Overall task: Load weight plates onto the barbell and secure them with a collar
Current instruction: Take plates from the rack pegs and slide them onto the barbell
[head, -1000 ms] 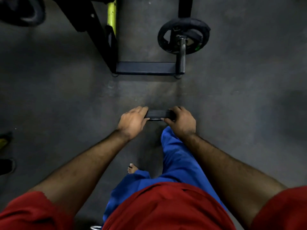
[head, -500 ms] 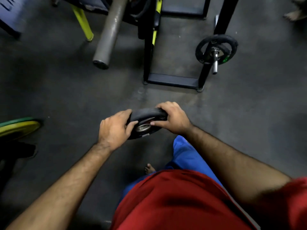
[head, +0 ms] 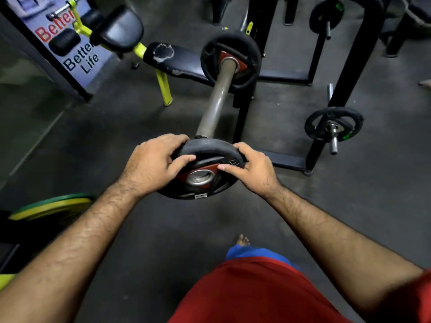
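A small black weight plate [head: 205, 180] with a red hub and steel centre hole is held in front of me, tilted with its face up toward the camera. My left hand [head: 154, 164] grips its left rim and my right hand [head: 253, 169] grips its right rim. Just beyond the plate's far edge is the near end of the grey barbell sleeve [head: 217, 103], which runs away from me. A larger black plate [head: 231, 59] with a red hub sits on that sleeve, farther along. No collar is visible.
A black rack upright [head: 242, 113] stands beside the bar. To the right, a storage peg holds a small black plate [head: 333, 127]. A black bench with yellow legs [head: 163, 87] lies behind left. Yellow and green plates [head: 53, 206] rest at the left edge.
Both hands have lifted the small plate from low near the floor up to the barbell's end. The view has swung up, bringing the bar, its loaded plate and the bench into sight.
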